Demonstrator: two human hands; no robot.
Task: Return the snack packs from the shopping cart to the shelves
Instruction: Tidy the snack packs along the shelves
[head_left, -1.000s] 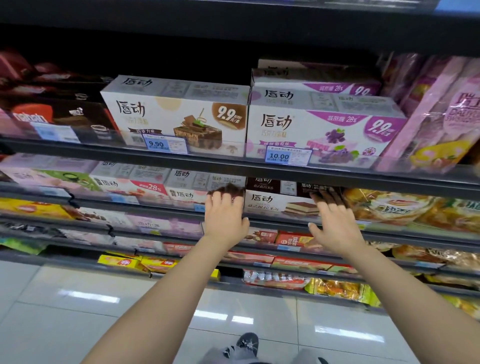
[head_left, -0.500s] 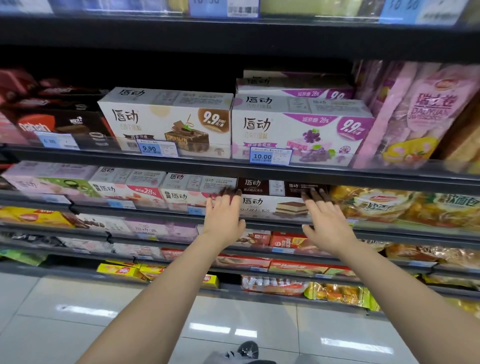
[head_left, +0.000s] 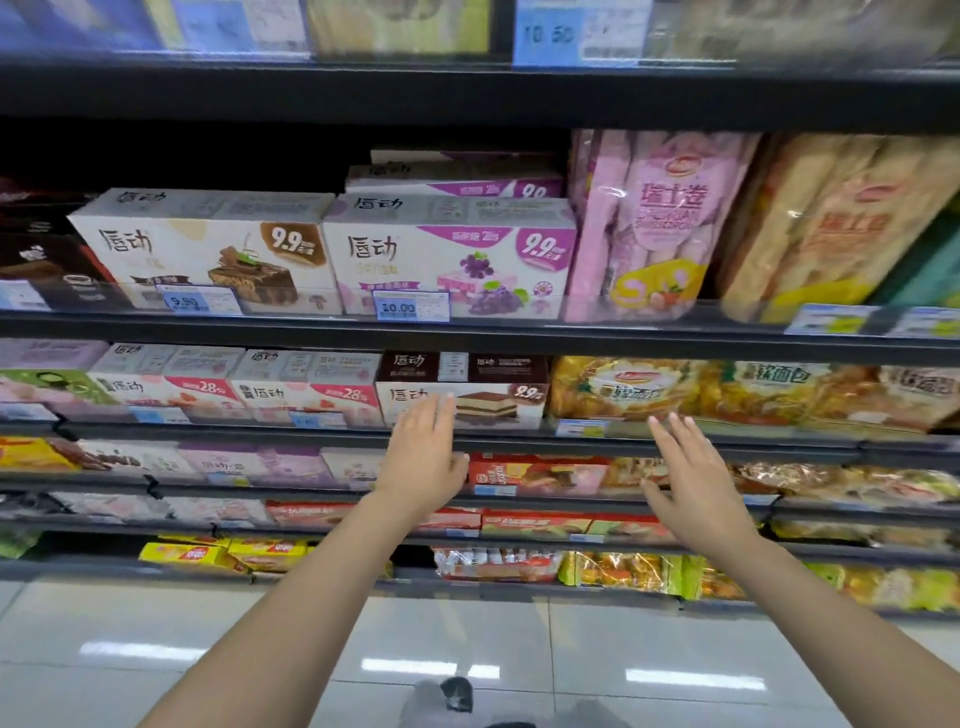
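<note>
Both hands are hovering with fingers straight, holding nothing: left hand (head_left: 423, 457) fronting the tiramisu box (head_left: 488, 400) sitting on the shelf (head_left: 311, 434), right hand (head_left: 693, 480) below the bread bags (head_left: 649, 387).

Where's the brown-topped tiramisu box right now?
The tiramisu box sits mid-frame on the second shelf, between a strawberry box and yellow bread bags, behind the left hand.

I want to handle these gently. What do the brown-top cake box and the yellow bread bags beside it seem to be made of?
The cake box looks like printed cardboard, matte: flat faces, sharp folded edges. The bread bags to its right look like thin glossy plastic film: wrinkled, with bright glints. Both are judged by look only.
</note>
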